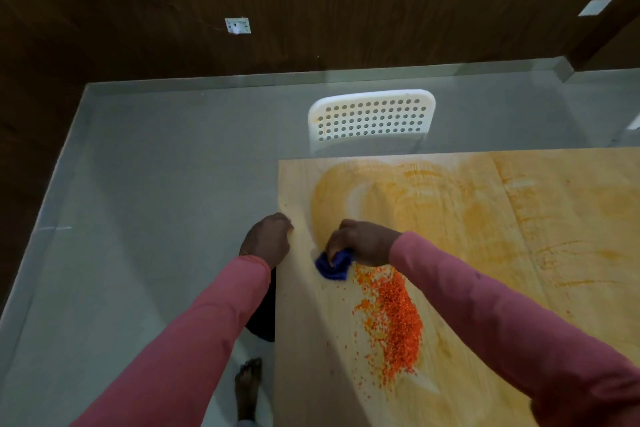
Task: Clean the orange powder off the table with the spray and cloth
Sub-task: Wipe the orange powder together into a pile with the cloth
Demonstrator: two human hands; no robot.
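1. Powder point(394, 319), orange and clumped into wet-looking granules, is heaped in a long band on the near left part of the table point(485, 288), with loose specks scattered to its left.
2. Paler orange smears point(398, 198) are spread in broad arcs over the far half of the light wooden tabletop.
3. A blue cloth point(332, 265), bunched into a wad, is pressed onto the table at the far end of the powder band; it is gripped by the right hand point(360, 241), whose fingers are curled down over it.
4. The left hand point(268, 239) is set at the table's left edge with its fingers curled under; whether anything is held in it cannot be told.
5. Both arms are covered by pink sleeves point(512, 315).
6. A white perforated chair point(372, 120) is tucked against the table's far edge.
7. A bare foot point(247, 388) is seen on the grey floor point(138, 218) beside the table's left edge.
8. A white wall socket point(237, 25) is mounted on the dark wood-panelled wall behind.
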